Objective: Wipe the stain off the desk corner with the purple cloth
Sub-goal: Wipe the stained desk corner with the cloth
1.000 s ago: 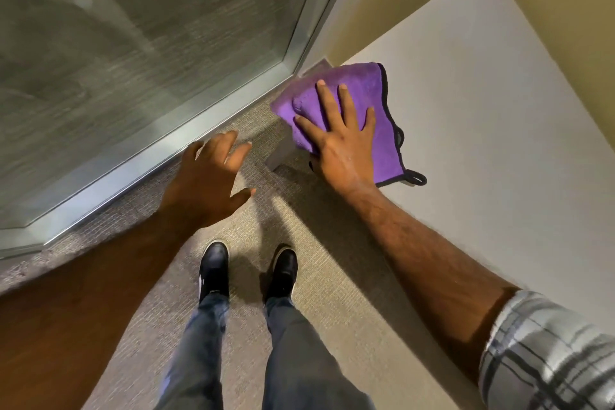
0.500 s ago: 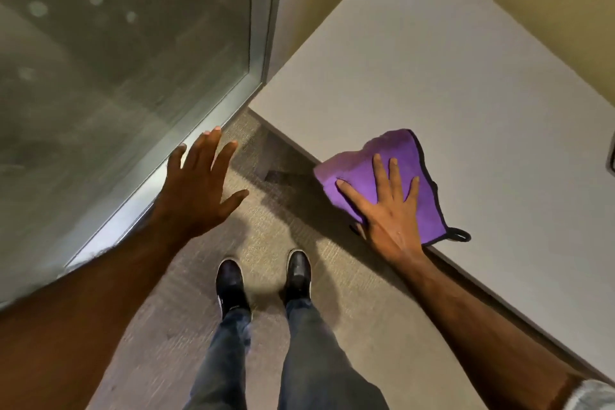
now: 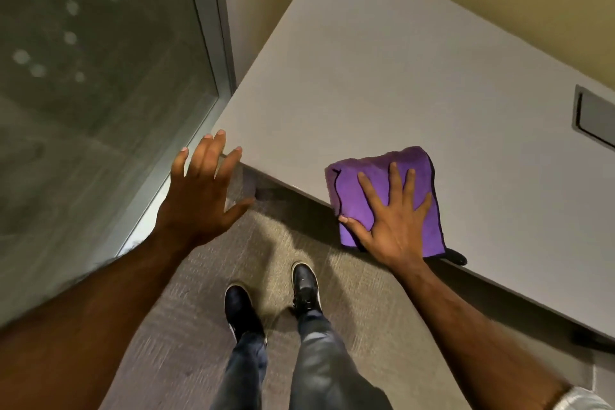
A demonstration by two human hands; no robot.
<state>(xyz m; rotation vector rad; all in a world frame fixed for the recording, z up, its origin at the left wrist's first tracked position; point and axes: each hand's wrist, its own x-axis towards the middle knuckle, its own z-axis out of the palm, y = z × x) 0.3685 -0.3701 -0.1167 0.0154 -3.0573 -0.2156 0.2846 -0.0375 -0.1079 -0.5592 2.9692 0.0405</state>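
A: What is the right hand (image 3: 394,226) doing?

B: It lies flat, fingers spread, pressing the purple cloth (image 3: 386,196) onto the desk (image 3: 382,76) at its front edge, at about four o'clock from the corner. The left hand (image 3: 203,200) hovers open and empty.

A: How does the cloth handle?

B: Soft, light and limp. It probably bunches, so a flat palm on its middle suits it. I can't make out any stain.

We see the cloth (image 3: 386,196) lying on the counter (image 3: 382,76) at its near edge, to the right of the corner, under our right hand (image 3: 394,226). Our left hand (image 3: 203,200) hovers left of the corner, over the floor (image 3: 359,293). A glass wall (image 3: 100,60) stands left of the counter, and our shoes (image 3: 273,299) are below, on the floor.
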